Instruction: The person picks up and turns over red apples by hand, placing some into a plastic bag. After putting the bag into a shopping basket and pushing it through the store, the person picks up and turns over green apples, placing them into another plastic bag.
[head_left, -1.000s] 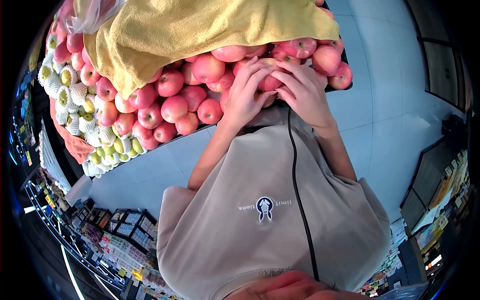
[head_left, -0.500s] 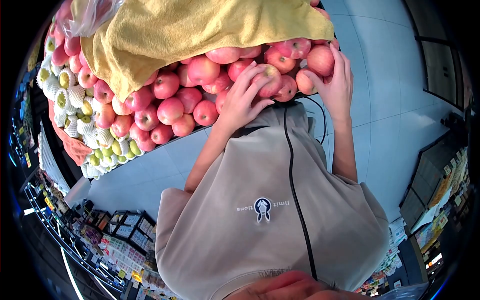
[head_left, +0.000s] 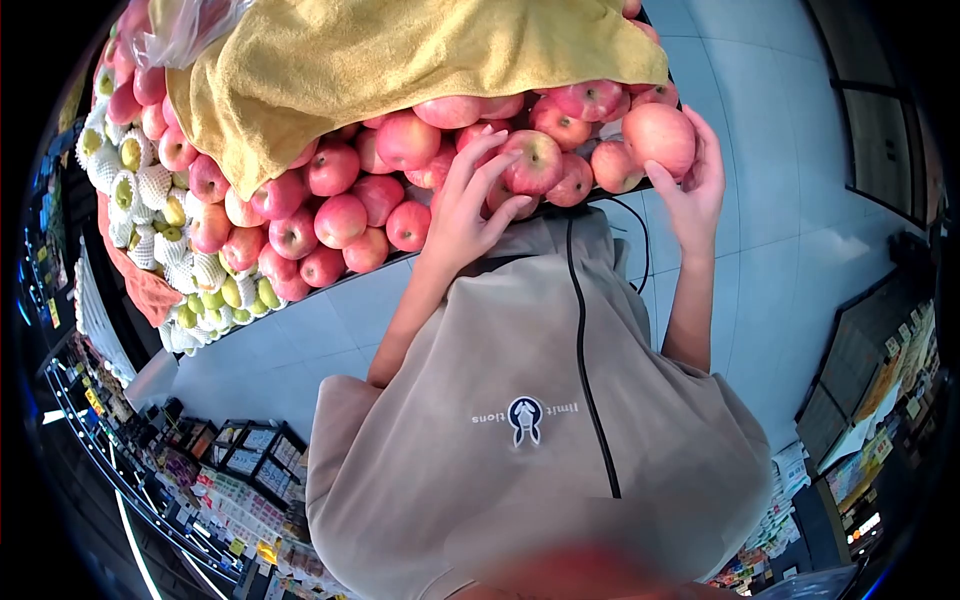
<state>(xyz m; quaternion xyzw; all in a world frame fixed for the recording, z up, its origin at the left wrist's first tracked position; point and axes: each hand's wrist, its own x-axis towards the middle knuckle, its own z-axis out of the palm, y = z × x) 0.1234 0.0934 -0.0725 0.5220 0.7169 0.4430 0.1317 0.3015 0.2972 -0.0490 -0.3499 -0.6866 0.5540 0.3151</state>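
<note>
Floor tiles span three o'clock. I have the right hand grasping a pink apple toward eleven; the loose left hand touches another apple.

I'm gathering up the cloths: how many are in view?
2: the yellow cloth is draped over the apples; the orange cloth lies at the picture's left, beside the foam-netted fruit. Others may be hidden.

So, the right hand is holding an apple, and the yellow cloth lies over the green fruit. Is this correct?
Not quite: the yellow cloth lies over part of the apples, not the green fruit, as the head view shows. The right hand is indeed holding an apple.
</note>
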